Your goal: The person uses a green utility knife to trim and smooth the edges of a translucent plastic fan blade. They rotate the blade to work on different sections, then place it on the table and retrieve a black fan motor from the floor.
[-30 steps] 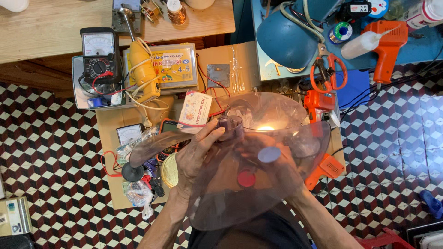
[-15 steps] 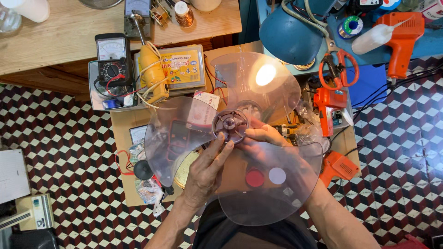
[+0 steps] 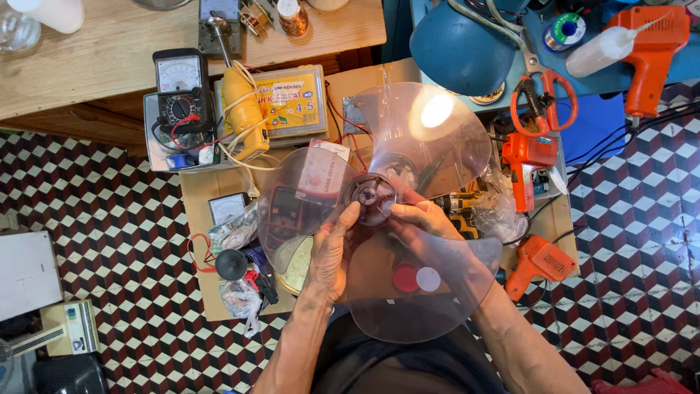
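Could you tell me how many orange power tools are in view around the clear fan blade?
3: an orange glue-gun-shaped tool at top right, an orange drill-like tool right of the clear plastic fan blade, and another orange tool lower right. Clutter may hide others.

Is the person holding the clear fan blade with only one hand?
No, both the left hand and the right hand grip the fan blade near its hub.

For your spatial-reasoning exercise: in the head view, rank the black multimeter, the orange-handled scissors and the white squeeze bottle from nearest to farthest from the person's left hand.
1. Black multimeter, upper left of the left hand.
2. Orange-handled scissors, upper right.
3. White squeeze bottle, far upper right.
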